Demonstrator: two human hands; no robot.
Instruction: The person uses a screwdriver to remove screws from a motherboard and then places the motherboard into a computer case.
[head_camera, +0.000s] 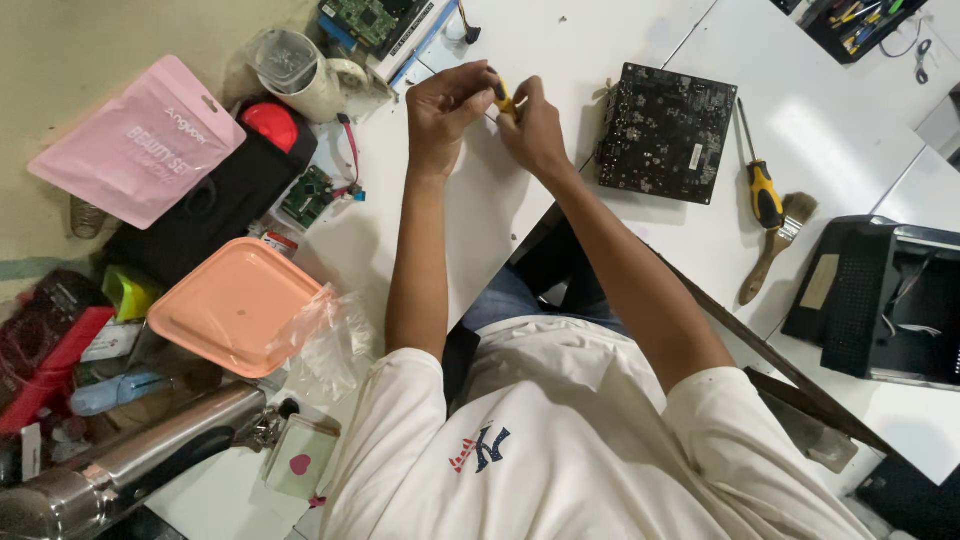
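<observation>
Pinching a small yellow part (506, 100) between them, both hands meet above the white surface (560, 40), near its far middle. The part sits right at the fingertips: the left hand (447, 108) curls over it from the left, its fingers (480, 82) bent and closed down on the yellow piece, while the right hand (530, 125) presses in from the right with its fingers (520, 100) closed tight against the same piece. Only a sliver of yellow shows between the two grips — what kind of part it is cannot be told.

Just right of the hands lies a black circuit board (665, 132), flat on the surface. Beyond it, further right, a screwdriver with a yellow and black handle (762, 180) lies beside a wooden-handled paintbrush (778, 245), the two nearly touching. An open black case (880, 300) sits at the right edge.

To the left of the hands stands a clear plastic cup (295, 72), with a small green circuit board (308, 197) below it. A pink pouch (140, 140) lies at the far left, and nearer the person a peach-coloured lid (230, 305) rests next to a crumpled clear plastic bag (330, 345). A steel flask (130, 465) lies at the lower left — well apart from the hands.
</observation>
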